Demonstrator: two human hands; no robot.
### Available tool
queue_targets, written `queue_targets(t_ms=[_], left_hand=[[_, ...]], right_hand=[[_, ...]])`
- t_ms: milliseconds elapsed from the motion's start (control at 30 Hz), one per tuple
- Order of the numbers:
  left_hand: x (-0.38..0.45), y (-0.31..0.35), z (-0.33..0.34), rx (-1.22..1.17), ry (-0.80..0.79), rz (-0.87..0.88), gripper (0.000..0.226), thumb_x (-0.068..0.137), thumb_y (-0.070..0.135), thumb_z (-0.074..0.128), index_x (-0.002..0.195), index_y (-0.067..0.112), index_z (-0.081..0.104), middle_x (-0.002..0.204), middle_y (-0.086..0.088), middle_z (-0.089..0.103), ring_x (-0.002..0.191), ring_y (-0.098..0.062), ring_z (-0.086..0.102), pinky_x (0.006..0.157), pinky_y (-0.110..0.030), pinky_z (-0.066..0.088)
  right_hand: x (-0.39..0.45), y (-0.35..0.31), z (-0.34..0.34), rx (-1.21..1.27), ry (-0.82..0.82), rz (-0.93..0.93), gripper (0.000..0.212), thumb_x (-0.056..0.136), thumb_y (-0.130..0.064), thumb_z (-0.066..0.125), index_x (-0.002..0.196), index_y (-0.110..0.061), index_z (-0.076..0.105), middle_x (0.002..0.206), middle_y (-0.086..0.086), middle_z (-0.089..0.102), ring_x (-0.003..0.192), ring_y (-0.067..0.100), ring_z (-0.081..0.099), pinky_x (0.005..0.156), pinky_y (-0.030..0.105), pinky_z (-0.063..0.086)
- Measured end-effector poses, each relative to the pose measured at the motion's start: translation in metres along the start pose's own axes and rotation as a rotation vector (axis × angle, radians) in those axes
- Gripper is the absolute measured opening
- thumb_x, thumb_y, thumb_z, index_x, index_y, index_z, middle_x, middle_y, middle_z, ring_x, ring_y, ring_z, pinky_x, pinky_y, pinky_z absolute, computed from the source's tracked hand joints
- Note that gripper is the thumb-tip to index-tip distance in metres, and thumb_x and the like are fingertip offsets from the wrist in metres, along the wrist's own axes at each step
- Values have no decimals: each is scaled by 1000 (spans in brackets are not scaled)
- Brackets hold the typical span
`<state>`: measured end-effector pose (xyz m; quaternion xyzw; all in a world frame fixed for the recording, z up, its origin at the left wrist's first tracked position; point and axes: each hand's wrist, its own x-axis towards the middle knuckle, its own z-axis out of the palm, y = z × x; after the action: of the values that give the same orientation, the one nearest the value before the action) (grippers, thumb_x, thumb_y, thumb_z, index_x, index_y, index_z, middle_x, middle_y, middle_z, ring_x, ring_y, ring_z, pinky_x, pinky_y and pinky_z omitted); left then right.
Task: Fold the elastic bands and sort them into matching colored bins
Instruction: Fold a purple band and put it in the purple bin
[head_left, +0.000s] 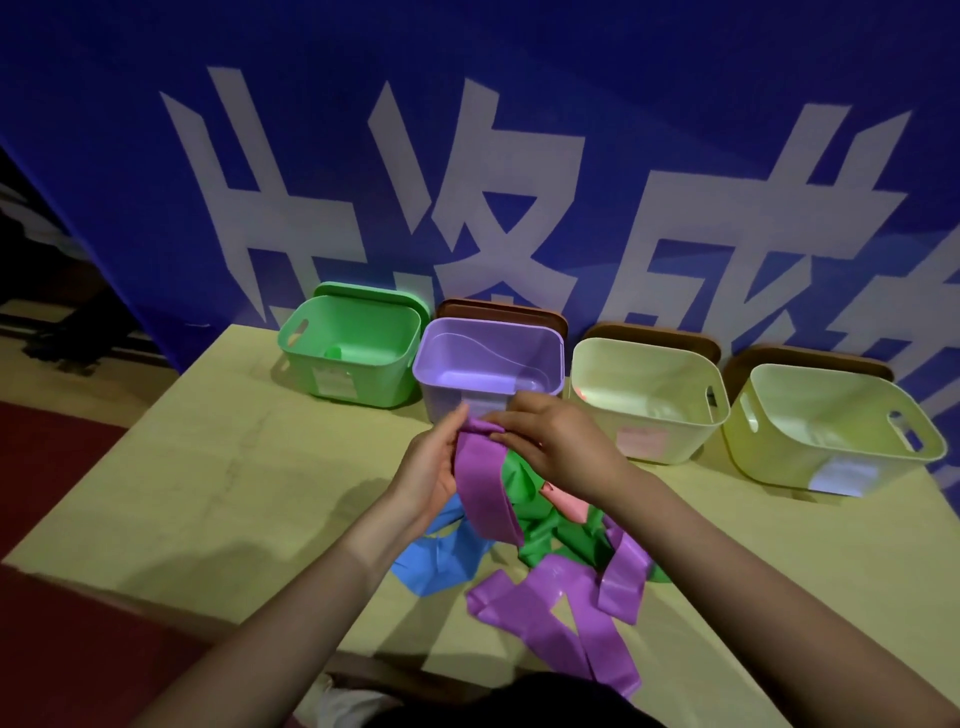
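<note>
Both my hands hold a purple elastic band just in front of the purple bin. My left hand grips its left edge, and my right hand pinches the folded top. The band hangs down in a loop, and its long tail trails over the table toward me. Under it lies a pile with a green band, a blue band and a pink band. A green bin stands left of the purple one.
Two pale yellow bins stand to the right on the yellow table. Lids lean behind the bins against a blue banner with white characters. The table's left edge drops to a red floor.
</note>
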<state>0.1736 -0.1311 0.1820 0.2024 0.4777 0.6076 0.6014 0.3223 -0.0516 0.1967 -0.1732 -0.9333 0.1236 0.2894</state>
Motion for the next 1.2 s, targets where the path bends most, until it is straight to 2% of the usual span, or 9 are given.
queue_targets(t_ms=[167,367,533,633,733,833,967,1100,1200], left_hand=[[1,-6,1,47,-52,58,28,99,12,43,97,-3,67,87,-11,73,79,-15,69,66,-20,54],[11,-7,7,53,-38,88,21,98,9,46,106,-2,63,88,-12,71,75,-16,68,65,-21,55],[25,-2,10,193,20,206,17,95,6,51,96,9,68,89,-9,72,81,-20,67,79,-31,53],[36,-1,7,485,88,312,12,94,8,56,94,15,65,92,-8,69,86,-21,63,85,-38,49],[41,-3,8,735,63,383,15,91,9,59,105,6,62,98,-9,67,92,-20,62,87,-35,48],[38,0,16,730,-11,390,6,89,6,62,90,12,62,82,1,65,76,-2,61,73,-19,47],[42,-3,14,724,-29,428,23,89,21,63,77,3,57,70,-6,58,65,-7,51,61,-27,40],[40,-13,11,832,25,521,29,93,17,59,67,15,48,56,11,48,55,0,39,55,-25,32],[38,-14,12,828,56,548,28,88,31,56,68,11,50,58,9,49,57,-3,40,56,-26,34]], right_hand=[[-3,8,-8,117,-63,57,31,95,-28,55,117,-12,69,88,2,58,73,1,44,70,15,36],[-11,5,3,438,94,358,27,96,-30,52,118,-24,67,89,-5,62,84,2,57,79,18,43],[1,0,18,706,188,705,25,96,-13,56,120,-9,62,72,1,56,60,7,55,64,17,46],[5,8,22,708,163,764,14,94,-7,56,102,0,64,68,4,56,55,6,54,59,20,46],[5,13,19,698,192,809,9,91,0,58,95,-6,62,69,2,55,51,-3,52,54,15,45],[1,15,15,696,193,811,12,91,0,58,91,-12,61,69,9,54,50,-1,49,53,16,44],[-7,14,11,607,150,785,19,90,-7,62,80,-23,58,65,-2,50,53,0,44,56,16,37],[-10,11,11,424,102,711,30,89,-10,62,72,-28,45,60,-8,48,53,3,44,56,23,36],[-11,10,13,340,111,669,27,88,-11,62,74,-26,45,58,-9,43,54,6,39,57,30,34]])
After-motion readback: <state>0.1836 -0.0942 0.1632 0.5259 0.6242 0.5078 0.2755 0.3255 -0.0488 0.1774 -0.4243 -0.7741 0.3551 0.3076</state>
